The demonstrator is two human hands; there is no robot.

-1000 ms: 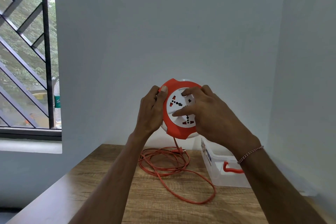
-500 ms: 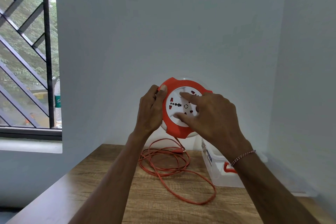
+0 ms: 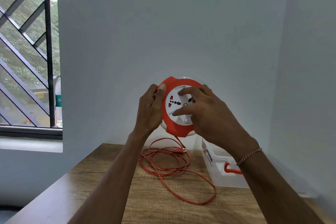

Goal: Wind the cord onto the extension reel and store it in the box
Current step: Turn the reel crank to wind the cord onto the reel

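I hold a round orange extension reel point(image 3: 174, 129) with a white socket face upright in the air above the table. My left hand point(image 3: 150, 110) grips its left rim, thumb on the front. My right hand point(image 3: 205, 112) lies on the white centre disc, fingers spread and pressing it. An orange cord point(image 3: 163, 162) hangs from the reel's bottom and lies in loose loops on the wooden table point(image 3: 112, 196), its plug point(image 3: 180, 150) near the wall. A clear plastic box point(image 3: 216, 172) with an orange handle stands open at the right, partly hidden by my right forearm.
White walls close in behind and to the right of the table. A barred window point(image 3: 27, 60) is at the left, with a bottle on its sill. The table's left edge runs diagonally toward me.
My right hand has turned on the white disc, the fingers sweeping round, and the socket face has rotated. The cord loops on the table have shifted slightly. My left hand keeps its grip.
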